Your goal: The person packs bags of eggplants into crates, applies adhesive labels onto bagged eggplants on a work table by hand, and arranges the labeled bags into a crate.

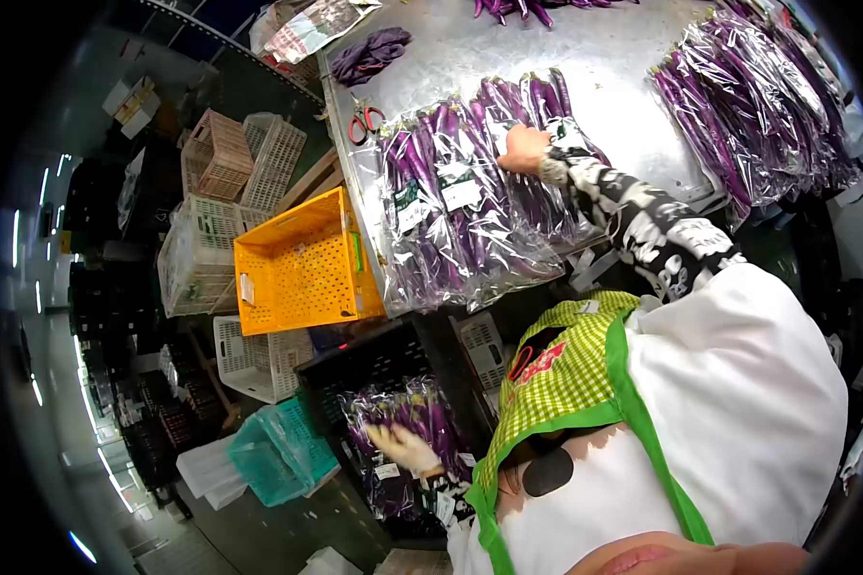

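My right hand (524, 149), in a black-and-white patterned sleeve, is on the metal table, its fingers curled on a clear bag of long purple eggplants (547, 196). Beside that bag, more bagged eggplants (451, 216) with white labels lie in a row. Down at the lower left, my left hand (403, 447) rests on bagged eggplants (427, 412) inside a black crate (321, 379). Its fingers look stretched out over the plastic, slightly blurred, and nothing shows in its grasp.
A pile of bagged eggplants (753, 105) lies at the table's right. Red-handled scissors (362, 125) and a purple glove (372, 56) are near the metal table's (451, 48) left edge. A yellow crate (302, 268), white crates (201, 244) and a teal crate (283, 455) stand beside it.
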`<state>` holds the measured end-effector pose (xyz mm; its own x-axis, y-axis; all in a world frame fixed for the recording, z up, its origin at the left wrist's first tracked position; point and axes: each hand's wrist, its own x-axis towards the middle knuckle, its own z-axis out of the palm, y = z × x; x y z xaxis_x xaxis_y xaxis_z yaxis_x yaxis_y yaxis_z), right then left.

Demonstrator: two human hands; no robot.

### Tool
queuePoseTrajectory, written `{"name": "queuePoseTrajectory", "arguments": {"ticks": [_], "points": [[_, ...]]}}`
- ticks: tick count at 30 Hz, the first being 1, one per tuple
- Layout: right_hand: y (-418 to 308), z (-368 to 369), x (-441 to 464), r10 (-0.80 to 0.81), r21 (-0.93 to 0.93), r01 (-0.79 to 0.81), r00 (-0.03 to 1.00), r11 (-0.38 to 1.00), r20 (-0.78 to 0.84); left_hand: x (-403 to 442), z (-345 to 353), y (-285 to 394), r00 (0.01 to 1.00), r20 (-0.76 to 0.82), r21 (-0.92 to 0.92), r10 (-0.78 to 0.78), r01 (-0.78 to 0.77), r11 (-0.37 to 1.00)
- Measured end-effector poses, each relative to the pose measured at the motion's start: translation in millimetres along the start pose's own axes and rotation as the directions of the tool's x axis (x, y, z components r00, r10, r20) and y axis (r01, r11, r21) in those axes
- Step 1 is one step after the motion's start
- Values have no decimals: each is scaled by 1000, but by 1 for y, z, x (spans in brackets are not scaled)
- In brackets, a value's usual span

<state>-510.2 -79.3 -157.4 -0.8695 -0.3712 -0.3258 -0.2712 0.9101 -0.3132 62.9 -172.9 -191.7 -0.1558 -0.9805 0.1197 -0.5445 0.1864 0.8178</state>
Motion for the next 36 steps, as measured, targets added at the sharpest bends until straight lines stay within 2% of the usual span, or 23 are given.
{"name": "queuePoseTrajectory", "arguments": {"ticks": [1, 2, 3, 4, 7, 9, 11, 13, 14, 15, 17, 18, 20, 23, 25, 26, 27, 29, 30, 32, 33, 35, 36], "points": [[-8, 1, -4, -29, -169, 2, 987, 986, -157, 3, 21, 39, 998, 39, -102, 51, -47, 994], [-5, -5, -11, 8, -137, -30, 987, 990, -159, 9, 41, 40, 977, 83, -152, 198, -184, 971], [1, -28, -16, -101, 39, 100, 995, 994, 1, 15, 60, 69, 959, 153, -220, 239, -202, 954], [7, -29, -15, -88, 97, 88, 996, 991, -1, 19, 78, 98, 933, 177, -221, 312, -271, 937], [31, -19, -7, -14, 208, 22, 999, 978, -39, 27, 120, 167, 913, 281, -432, 295, -154, 889], [41, -39, -5, -77, 170, 55, 989, 984, 124, 27, 141, 200, 865, 342, -543, 367, -137, 829], [44, -39, 9, -150, 33, 147, 957, 989, 249, 24, 155, 229, 804, 444, -556, 396, -99, 825], [35, -38, 0, -72, -168, 105, 979, 980, 192, 20, 170, 244, 742, 511, -566, 434, -89, 819], [32, -34, -16, 66, -139, -64, 998, 988, 10, 16, 175, 251, 717, 549, -580, 429, -43, 814], [43, -34, 0, -101, -115, 115, 988, 987, 114, 12, 182, 257, 690, 587, -592, 424, 7, 806], [58, -14, 17, -117, 360, 28, 967, 933, 227, 7, 198, 259, 643, 670, -610, 371, 192, 769], [59, -10, 9, 17, 575, -117, 984, 810, 177, 5, 206, 262, 622, 701, -601, 349, 251, 759], [63, -5, 13, 5, 755, -196, 969, 626, 248, 1, 219, 272, 596, 741, -577, 311, 327, 749], [65, 2, 17, -72, 836, -208, 957, 507, 281, 6, 244, 273, 530, 805, -537, 265, 462, 706], [65, -10, 3, -128, 909, -139, 971, 394, 204, 9, 257, 274, 536, 810, -538, 239, 515, 667], [64, -25, -11, -91, 901, -155, 974, 405, 208, 11, 261, 275, 548, 806, -535, 223, 517, 668], [71, -16, -3, -126, 898, -84, 980, 432, 152, 12, 265, 277, 561, 802, -534, 203, 522, 665], [62, -73, -54, -310, 952, 35, 949, 304, 64, 17, 271, 282, 497, 847, -505, 188, 642, 577], [61, -87, -62, -390, 923, 20, 910, 383, 142, 17, 277, 281, 444, 876, -474, 190, 717, 511], [56, -88, -65, -494, 907, 88, 858, 413, 142, 18, 288, 290, 324, 915, -398, 242, 827, 396], [51, -101, -81, -544, 905, 123, 828, 408, 133, 15, 290, 305, 314, 904, -410, 290, 830, 378], [51, -101, -88, -645, 906, 145, 746, 398, 164, 22, 309, 283, 319, 920, -392, 229, 789, 473], [48, -102, -94, -671, 914, 161, 727, 372, 145, 16, 307, 278, 288, 947, -320, 140, 847, 424]]}}
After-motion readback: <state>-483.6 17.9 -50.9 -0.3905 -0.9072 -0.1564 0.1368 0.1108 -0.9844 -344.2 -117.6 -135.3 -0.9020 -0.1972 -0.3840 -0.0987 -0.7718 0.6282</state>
